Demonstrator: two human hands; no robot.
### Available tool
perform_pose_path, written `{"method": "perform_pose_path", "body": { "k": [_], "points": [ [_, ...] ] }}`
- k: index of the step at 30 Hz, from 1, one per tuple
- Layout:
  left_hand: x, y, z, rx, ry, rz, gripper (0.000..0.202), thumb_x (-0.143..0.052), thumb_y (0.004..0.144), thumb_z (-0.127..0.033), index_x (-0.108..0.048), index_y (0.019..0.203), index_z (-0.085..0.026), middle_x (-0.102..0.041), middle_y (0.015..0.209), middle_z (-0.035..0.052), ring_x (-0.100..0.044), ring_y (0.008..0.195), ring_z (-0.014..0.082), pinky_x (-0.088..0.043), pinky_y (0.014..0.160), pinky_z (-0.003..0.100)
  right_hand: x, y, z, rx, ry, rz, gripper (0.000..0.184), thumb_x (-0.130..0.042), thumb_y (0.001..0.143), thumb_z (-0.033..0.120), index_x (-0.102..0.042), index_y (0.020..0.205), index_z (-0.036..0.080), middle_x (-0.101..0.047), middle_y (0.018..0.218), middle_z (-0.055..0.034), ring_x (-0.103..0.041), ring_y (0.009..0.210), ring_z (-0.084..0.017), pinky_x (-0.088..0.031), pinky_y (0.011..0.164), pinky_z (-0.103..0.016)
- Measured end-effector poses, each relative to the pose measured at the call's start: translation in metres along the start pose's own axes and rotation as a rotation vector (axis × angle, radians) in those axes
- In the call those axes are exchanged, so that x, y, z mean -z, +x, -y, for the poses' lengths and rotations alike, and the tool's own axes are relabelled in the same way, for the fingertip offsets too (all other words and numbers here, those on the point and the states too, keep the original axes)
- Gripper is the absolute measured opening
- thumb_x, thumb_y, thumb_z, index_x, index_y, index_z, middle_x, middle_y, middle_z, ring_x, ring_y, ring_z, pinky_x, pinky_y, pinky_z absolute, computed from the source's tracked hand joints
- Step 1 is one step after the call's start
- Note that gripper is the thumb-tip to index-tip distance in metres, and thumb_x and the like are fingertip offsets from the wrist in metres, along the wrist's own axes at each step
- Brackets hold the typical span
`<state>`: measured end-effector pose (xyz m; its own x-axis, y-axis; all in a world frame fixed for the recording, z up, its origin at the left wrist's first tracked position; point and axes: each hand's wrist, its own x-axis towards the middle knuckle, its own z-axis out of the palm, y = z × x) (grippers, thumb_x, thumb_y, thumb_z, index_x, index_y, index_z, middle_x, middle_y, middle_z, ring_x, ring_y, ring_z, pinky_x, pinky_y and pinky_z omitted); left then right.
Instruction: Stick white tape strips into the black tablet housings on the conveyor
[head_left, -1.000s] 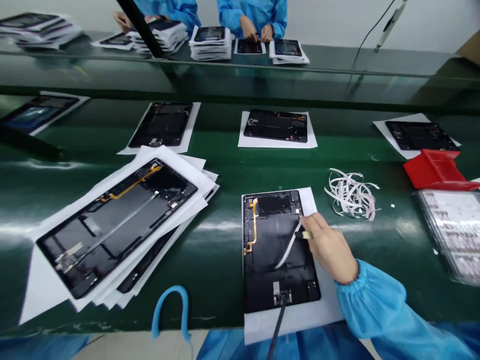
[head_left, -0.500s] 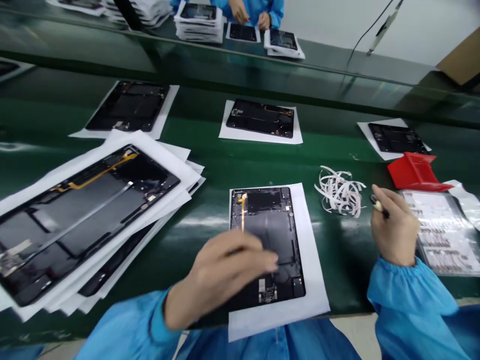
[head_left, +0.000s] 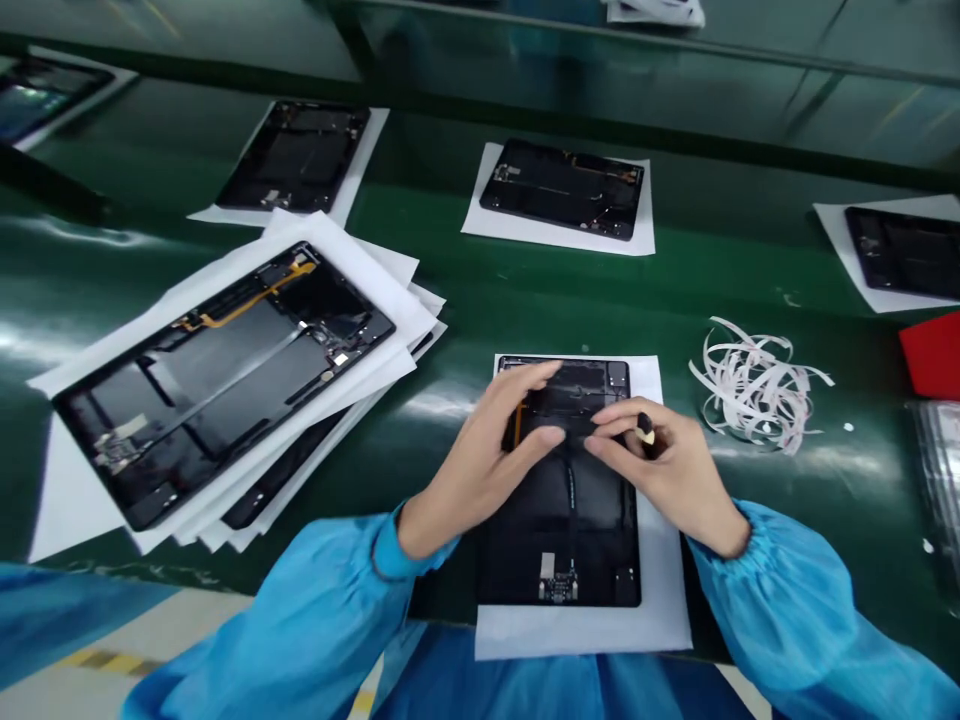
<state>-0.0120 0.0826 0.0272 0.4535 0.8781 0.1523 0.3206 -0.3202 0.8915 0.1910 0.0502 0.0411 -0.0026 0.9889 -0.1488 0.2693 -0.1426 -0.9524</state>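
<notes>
An open tablet housing [head_left: 604,520], dark inside with a small circuit board at its near end, lies on a white paper sheet [head_left: 585,635] in front of me. My left hand [head_left: 484,460] is over its left half, thumb and fingers apart and holding nothing. Over the upper right part is my right hand [head_left: 671,465], thumb and forefinger close together near the housing's middle. A thin pen-like tool [head_left: 645,430], black with a cream part, is tucked in that hand. Whether the right fingertips also pinch a small part cannot be made out.
Stacked housings with paper between them [head_left: 240,360] stand at the left. Single housings on paper lie farther back, one at the back middle [head_left: 562,190]. Right of my work are curled white strips [head_left: 757,385], a red holder [head_left: 934,355] and a clear plastic pack [head_left: 941,470].
My right hand has moved left from beside the white strips to over the housing, with the tool still in it. My left hand has spread and shifted up the housing. The view has tilted down.
</notes>
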Motion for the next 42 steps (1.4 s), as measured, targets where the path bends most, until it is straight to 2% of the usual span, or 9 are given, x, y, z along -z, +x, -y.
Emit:
{"method": "perform_pose_path", "body": {
  "k": [2, 4, 7, 10, 13, 17, 25, 32, 42],
  "points": [
    [0.001, -0.030, 0.000, 0.081, 0.080, -0.074, 0.050, -0.050, 0.099, -0.042, -0.039, 0.145, -0.026, -0.053, 0.134, 0.0106, -0.049, 0.127, 0.0242, -0.042, 0.107, 0.042, 0.001, 0.001, -0.002, -0.011, -0.047, 0.023, 0.017, -0.073, 0.079, 0.032, -0.071, 0.089, 0.018, -0.071, 0.073, -0.0004, -0.036, 0.045, -0.006, -0.033, 0.043, -0.021],
    [0.000, -0.063, -0.001, 0.077, 0.218, -0.103, 0.051, -0.050, 0.100, -0.041, -0.037, 0.146, -0.024, -0.049, 0.136, 0.0120, -0.047, 0.127, 0.0252, -0.042, 0.106, 0.040, 0.001, 0.000, -0.003, 0.003, -0.105, 0.019, 0.015, -0.071, 0.081, 0.031, -0.072, 0.090, 0.018, -0.071, 0.073, 0.0002, -0.036, 0.046, -0.006, -0.034, 0.044, -0.021],
    [-0.008, -0.104, -0.006, -0.124, 0.453, 0.010, 0.033, -0.049, 0.101, -0.035, -0.057, 0.131, -0.024, -0.052, 0.130, 0.0109, -0.047, 0.124, 0.0259, -0.040, 0.104, 0.038, 0.001, -0.001, -0.001, 0.090, -0.230, 0.020, 0.017, -0.066, 0.087, 0.030, -0.072, 0.098, 0.019, -0.070, 0.086, -0.0019, -0.049, 0.053, -0.008, -0.042, 0.050, -0.022],
    [-0.020, -0.124, -0.012, -0.295, 0.610, 0.147, 0.031, -0.053, 0.098, -0.044, -0.068, 0.120, -0.028, -0.061, 0.120, 0.0078, -0.052, 0.116, 0.0243, -0.039, 0.102, 0.035, -0.002, -0.002, -0.001, 0.176, -0.350, 0.119, 0.030, -0.070, 0.086, 0.033, -0.068, 0.114, 0.021, -0.068, 0.103, -0.0052, -0.064, 0.075, -0.014, -0.053, 0.062, -0.026],
    [-0.029, -0.129, -0.012, -0.307, 0.727, 0.185, 0.040, -0.056, 0.093, -0.056, -0.066, 0.125, -0.033, -0.065, 0.120, 0.0056, -0.054, 0.113, 0.0231, -0.037, 0.103, 0.033, -0.009, -0.003, -0.004, 0.223, -0.429, 0.203, 0.038, -0.075, 0.082, 0.032, -0.066, 0.117, 0.022, -0.066, 0.110, -0.0060, -0.067, 0.092, -0.019, -0.058, 0.073, -0.029],
    [-0.033, -0.126, -0.010, -0.326, 0.805, 0.207, 0.046, -0.052, 0.094, -0.058, -0.061, 0.132, -0.034, -0.064, 0.128, 0.0059, -0.053, 0.119, 0.0241, -0.031, 0.108, 0.034, -0.013, -0.003, -0.005, 0.293, -0.392, 0.202, 0.005, -0.065, 0.090, 0.022, -0.069, 0.093, 0.019, -0.064, 0.099, -0.0047, -0.065, 0.084, -0.015, -0.056, 0.077, -0.030],
    [-0.033, -0.124, -0.011, -0.317, 0.809, 0.235, 0.042, -0.053, 0.096, -0.049, -0.059, 0.135, -0.033, -0.060, 0.137, 0.0052, -0.048, 0.130, 0.0285, -0.023, 0.114, 0.041, 0.002, -0.006, 0.000, 0.272, -0.208, 0.185, 0.009, -0.069, 0.086, 0.026, -0.069, 0.080, 0.019, -0.061, 0.102, -0.0058, -0.058, 0.071, -0.013, -0.047, 0.054, -0.026],
    [-0.032, -0.122, -0.012, -0.306, 0.769, 0.231, 0.038, -0.052, 0.097, -0.047, -0.064, 0.130, -0.032, -0.063, 0.134, 0.0025, -0.049, 0.128, 0.0267, -0.019, 0.116, 0.039, -0.004, 0.007, -0.036, 0.391, -0.376, 0.081, 0.012, -0.064, 0.086, 0.012, -0.074, 0.085, 0.019, -0.059, 0.110, -0.0078, -0.049, 0.064, -0.010, -0.049, 0.062, -0.030],
    [-0.040, -0.129, -0.005, -0.311, 0.707, 0.215, 0.044, -0.061, 0.092, -0.050, -0.064, 0.130, -0.028, -0.059, 0.140, -0.0083, -0.036, 0.138, 0.0223, -0.005, 0.123, 0.038, -0.010, 0.005, -0.047, 0.437, -0.438, 0.032, 0.018, -0.058, 0.084, 0.007, -0.070, 0.085, 0.021, -0.059, 0.109, -0.0064, -0.051, 0.066, -0.012, -0.050, 0.064, -0.030]
  ]
}}
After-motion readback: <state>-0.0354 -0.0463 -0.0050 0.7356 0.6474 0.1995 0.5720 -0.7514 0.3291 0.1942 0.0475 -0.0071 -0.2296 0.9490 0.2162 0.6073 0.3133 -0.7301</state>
